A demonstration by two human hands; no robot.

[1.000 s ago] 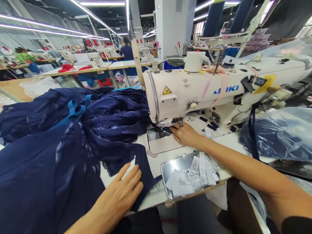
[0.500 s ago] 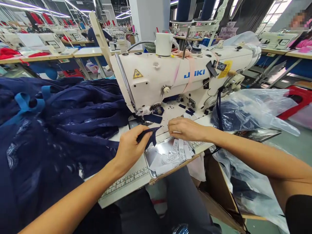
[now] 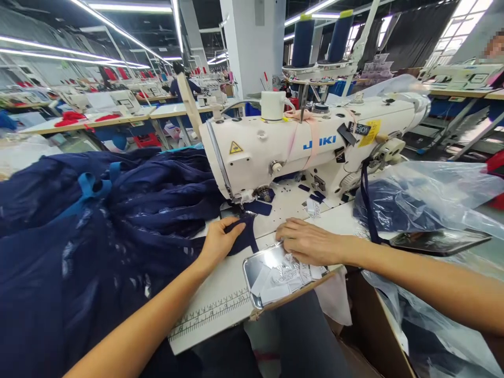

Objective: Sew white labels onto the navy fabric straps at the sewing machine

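My left hand (image 3: 218,241) is closed in a pinch, thumb and fingers on the edge of a navy fabric piece (image 3: 246,239). That piece lies on the machine bed just in front of the presser foot (image 3: 241,211) of a white sewing machine (image 3: 255,139). My right hand (image 3: 309,242), fingers curled together, rests at the back right of a shiny metal tray (image 3: 247,278). White printed labels (image 3: 281,278) lie loose in the tray. The right fingertips are partly hidden, so whatever they hold does not show.
Navy garments (image 3: 118,252) heap up left of the machine. Navy scraps (image 3: 261,208) and a few labels (image 3: 314,208) lie on the bed. To the right are a plastic bag (image 3: 429,184) and a dark glossy flat object (image 3: 439,241). A printed ruler (image 3: 212,312) runs along the front edge.
My left hand has lowered the raised navy piece flat onto the bed by the presser foot. My right hand has come down over the tray's back right part. The camera has tilted up.
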